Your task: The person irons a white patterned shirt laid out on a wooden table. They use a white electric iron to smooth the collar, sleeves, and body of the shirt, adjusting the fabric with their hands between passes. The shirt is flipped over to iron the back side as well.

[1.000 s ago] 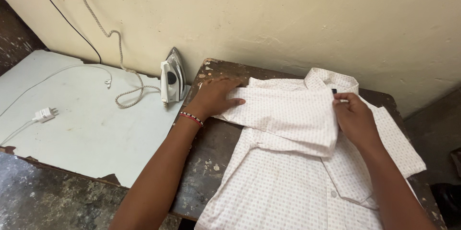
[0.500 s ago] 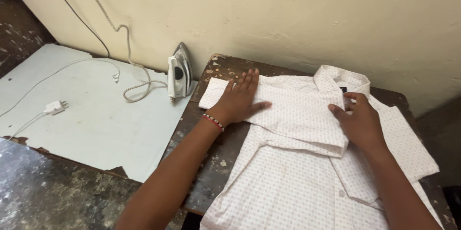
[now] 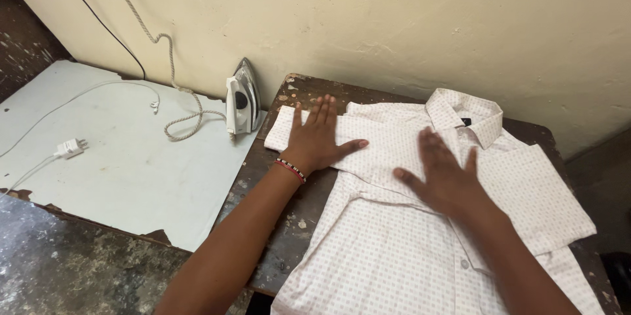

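A single view is given, taken from a camera worn on the person's head. The scene is looked down on at a slant from above and behind the forearms, facing a cream wall (image 3: pixel 407 19) at the far edge of the worktop (image 3: pixel 289 203). The worktop is seen from close by: the left hand (image 3: pixel 319 137) and right hand (image 3: pixel 444 177) are framed near the centre, and the shirt (image 3: pixel 394 249) is cut off by the bottom edge.

I see left hand (image 3: pixel 319 137) flat, fingers spread, palm down; right hand (image 3: pixel 445 177) likewise, just beside it.
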